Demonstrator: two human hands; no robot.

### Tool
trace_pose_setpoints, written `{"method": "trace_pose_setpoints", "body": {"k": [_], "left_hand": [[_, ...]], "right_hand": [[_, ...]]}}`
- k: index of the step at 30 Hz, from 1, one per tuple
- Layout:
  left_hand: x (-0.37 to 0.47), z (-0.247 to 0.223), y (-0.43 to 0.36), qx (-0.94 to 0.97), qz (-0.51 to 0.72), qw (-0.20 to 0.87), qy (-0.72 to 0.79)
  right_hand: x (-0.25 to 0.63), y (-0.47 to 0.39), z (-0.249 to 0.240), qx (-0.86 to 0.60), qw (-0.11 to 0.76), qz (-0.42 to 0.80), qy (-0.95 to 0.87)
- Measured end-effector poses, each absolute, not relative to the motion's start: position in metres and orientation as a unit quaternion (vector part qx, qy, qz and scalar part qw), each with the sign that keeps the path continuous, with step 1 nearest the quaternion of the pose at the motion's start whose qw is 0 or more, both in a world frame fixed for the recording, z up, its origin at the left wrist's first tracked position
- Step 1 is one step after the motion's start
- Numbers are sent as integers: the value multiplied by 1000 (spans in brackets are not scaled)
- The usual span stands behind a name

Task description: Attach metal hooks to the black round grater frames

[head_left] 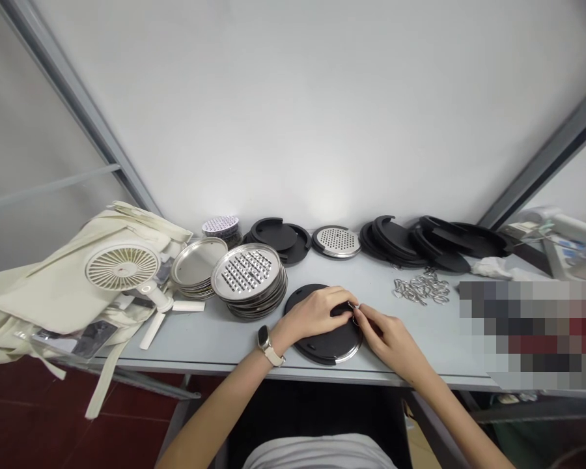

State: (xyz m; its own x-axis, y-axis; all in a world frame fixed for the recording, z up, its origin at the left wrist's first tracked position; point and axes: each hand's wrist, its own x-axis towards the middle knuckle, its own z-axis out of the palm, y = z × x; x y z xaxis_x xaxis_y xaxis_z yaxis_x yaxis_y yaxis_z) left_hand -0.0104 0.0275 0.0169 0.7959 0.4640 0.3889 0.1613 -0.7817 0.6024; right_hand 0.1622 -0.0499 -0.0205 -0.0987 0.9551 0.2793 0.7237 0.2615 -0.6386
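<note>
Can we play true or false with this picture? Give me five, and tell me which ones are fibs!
1. The left hand and the right hand are both at a round black disc with a silver edge. True.
2. A pale-banded watch is on the right wrist. False: the watch is on the left wrist.
3. A stack of round silver metal graters stands left of the disc. True.
4. A pile of small silver metal loops lies left of the graters. False: the loops lie to their right, beyond the disc.
5. A white plastic fan is at the picture's right edge. False: the fan is on the left.
</note>
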Motion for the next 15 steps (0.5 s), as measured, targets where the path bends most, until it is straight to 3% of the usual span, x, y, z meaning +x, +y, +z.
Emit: {"method": "trace_pose_setpoints", "body": {"k": [15], "left_hand": [[-10, 17, 28, 904, 267, 287, 171]], "right_hand": [[165, -47, -30, -572, 335, 93, -743]]}}
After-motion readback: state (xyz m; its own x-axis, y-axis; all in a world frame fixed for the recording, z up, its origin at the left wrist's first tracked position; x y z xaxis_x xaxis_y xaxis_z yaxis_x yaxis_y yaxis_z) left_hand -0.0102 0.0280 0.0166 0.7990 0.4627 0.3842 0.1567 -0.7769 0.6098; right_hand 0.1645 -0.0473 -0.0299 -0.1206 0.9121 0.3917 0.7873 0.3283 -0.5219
